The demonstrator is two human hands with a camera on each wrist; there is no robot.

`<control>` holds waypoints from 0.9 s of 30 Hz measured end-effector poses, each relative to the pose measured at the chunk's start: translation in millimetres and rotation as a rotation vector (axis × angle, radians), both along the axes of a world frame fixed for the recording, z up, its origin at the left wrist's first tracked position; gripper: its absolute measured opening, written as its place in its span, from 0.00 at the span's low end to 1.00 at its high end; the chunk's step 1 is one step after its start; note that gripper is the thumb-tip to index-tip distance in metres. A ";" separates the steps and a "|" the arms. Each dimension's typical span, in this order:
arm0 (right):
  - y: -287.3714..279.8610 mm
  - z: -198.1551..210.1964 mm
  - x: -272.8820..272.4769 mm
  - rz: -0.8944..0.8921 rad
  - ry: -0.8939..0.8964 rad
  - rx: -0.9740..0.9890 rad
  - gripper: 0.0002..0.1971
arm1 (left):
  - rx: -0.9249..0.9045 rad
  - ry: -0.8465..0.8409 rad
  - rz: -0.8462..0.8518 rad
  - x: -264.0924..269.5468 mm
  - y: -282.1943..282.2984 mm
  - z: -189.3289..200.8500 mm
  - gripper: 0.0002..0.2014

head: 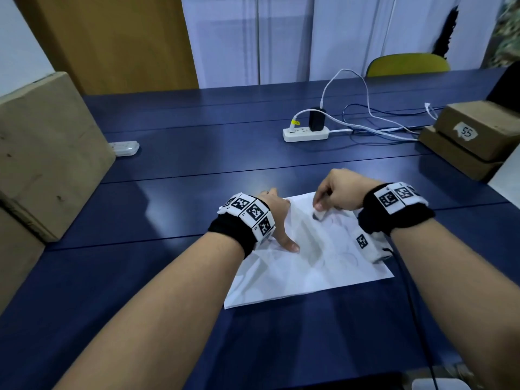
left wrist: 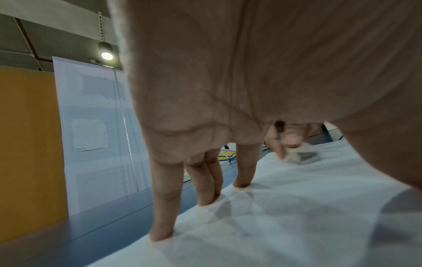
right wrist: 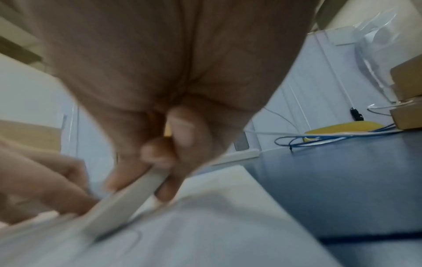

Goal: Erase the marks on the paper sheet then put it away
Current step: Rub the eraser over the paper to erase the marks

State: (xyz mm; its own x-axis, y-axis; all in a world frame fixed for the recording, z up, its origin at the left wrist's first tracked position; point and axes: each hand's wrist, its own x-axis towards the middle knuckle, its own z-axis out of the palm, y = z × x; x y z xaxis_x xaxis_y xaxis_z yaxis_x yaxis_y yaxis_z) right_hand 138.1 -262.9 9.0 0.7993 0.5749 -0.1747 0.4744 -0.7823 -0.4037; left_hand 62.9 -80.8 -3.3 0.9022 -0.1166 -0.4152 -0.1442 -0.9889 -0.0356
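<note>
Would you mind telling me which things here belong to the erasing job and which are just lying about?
In the job:
paper sheet
eraser, pinched in the right hand
left hand, pressing the sheet flat

Just lying about:
power strip and cables
cardboard boxes
yellow chair

**Open tabletop near and left of the sheet; clutter at the far right**

The blue table lies bare left of the paper sheet. A large cardboard box walls the left edge. Beyond the sheet stand a power strip and trailing cables; stacked cardboard boxes block the right.
</note>
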 end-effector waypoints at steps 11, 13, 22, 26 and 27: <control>7.7 3.1 -8.7 0.012 -0.054 -0.045 0.04 | 0.017 -0.030 -0.008 -1.6 0.0 -1.5 0.51; 14.0 1.7 -3.7 -0.041 -0.159 0.000 0.05 | 0.014 -0.038 -0.011 -2.0 0.3 -2.3 0.50; 6.3 0.2 -7.7 0.092 0.098 -0.107 0.04 | 0.014 -0.015 0.000 -1.5 -1.2 -0.2 0.50; 9.9 -1.7 2.1 -0.045 -0.135 0.016 0.04 | 0.016 -0.016 -0.004 -2.4 -0.5 0.2 0.50; 7.6 -1.1 2.2 -0.031 -0.103 0.011 0.04 | 0.016 -0.015 0.000 -2.3 -0.1 0.1 0.50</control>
